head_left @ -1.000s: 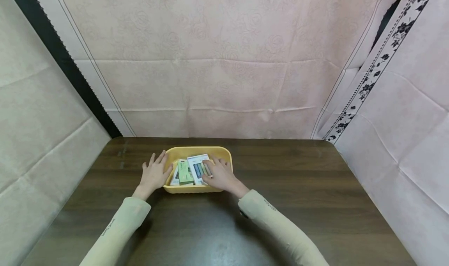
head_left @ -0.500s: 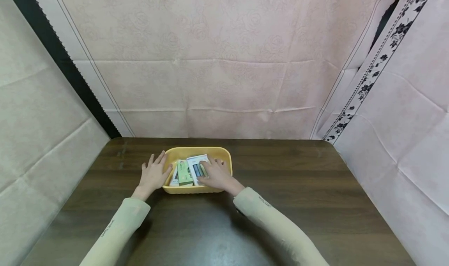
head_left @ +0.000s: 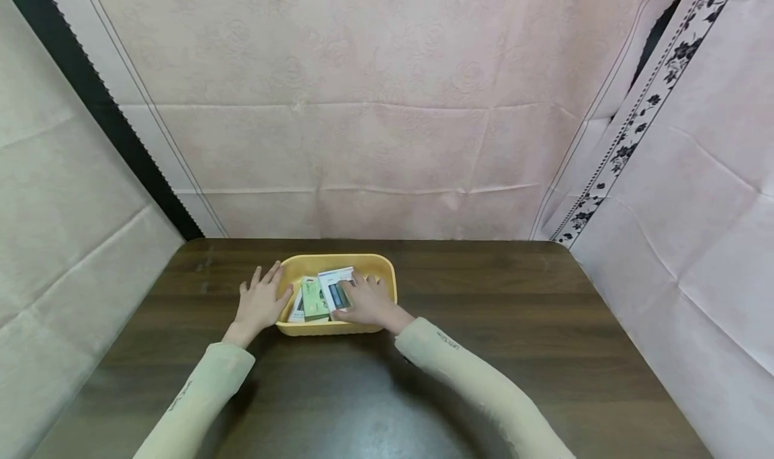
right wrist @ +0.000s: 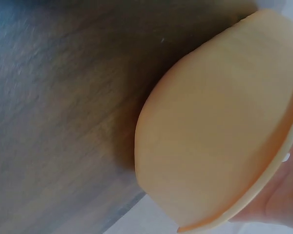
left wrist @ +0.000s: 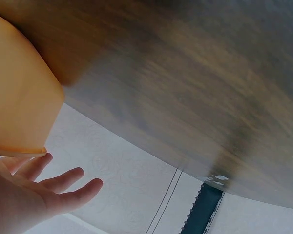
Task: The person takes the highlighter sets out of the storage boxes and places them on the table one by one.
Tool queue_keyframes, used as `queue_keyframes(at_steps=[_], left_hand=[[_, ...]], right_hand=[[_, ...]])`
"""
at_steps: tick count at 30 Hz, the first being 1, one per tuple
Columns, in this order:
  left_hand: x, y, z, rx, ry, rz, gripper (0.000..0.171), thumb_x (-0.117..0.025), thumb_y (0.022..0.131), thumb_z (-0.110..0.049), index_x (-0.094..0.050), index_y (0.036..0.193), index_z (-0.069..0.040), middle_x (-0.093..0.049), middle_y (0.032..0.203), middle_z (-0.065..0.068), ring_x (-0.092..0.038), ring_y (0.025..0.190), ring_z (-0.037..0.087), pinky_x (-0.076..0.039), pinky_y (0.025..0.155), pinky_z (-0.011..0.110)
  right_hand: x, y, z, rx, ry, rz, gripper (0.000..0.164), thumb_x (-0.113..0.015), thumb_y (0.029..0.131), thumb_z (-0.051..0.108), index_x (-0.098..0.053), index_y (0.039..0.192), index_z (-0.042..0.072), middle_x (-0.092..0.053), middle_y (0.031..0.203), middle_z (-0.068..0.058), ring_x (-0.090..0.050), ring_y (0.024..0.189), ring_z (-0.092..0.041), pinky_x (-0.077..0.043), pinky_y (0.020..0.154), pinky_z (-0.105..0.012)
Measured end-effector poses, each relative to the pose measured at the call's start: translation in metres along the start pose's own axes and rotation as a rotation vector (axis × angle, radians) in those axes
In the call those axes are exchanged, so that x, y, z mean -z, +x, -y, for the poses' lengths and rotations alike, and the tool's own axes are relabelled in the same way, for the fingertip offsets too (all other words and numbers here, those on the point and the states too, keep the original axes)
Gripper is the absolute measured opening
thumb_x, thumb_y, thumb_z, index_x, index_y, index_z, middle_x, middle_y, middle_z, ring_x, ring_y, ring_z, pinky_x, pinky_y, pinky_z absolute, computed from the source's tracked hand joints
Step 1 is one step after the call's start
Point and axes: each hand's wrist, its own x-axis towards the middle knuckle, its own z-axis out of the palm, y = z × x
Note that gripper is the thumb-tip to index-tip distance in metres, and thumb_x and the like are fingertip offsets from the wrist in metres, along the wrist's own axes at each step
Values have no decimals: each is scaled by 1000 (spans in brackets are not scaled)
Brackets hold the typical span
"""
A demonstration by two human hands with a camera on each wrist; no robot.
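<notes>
Since a second ago, the right hand [head_left: 367, 302] has edged left over the flat white rectangular box with a blue-striped panel [head_left: 334, 287], covering more of its stripes; the left hand [head_left: 256, 304] stays at the left rim of the yellow rounded-rectangular tray [head_left: 332, 329]. The white box lies inside the tray, its long axis running away from the person, far end leaning left. Beside it lies a green rectangular box [head_left: 314, 301]. The left hand's fingers are spread, touching the rim; whether the right fingers pinch the white box cannot be told.
</notes>
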Motion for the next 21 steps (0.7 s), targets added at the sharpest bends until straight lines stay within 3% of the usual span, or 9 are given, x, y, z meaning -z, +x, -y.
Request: queue_keyframes(at_steps=[7,21], left_hand=[[-1,0,2,4,-9,-4,56,-35,94,-38,-29,139,-5,-26,146,15,-17,130,48,-17,94,71],[-2,0,1,-3,-13,-14,55,-35,94,-37,-30,139,-5,-27,145,15,-19,130,48,-19,93,71]], right_hand=[[-1,7,2,-18,9,32,72,-51,77,63,-38,135,21,-33,142,-12,-45,112,-33,-32,92,-52],[-5,14,4,-36,-3,51,78,-52,73,66,-36,135,22,-39,138,-11,-47,113,-30,-35,88,-52]])
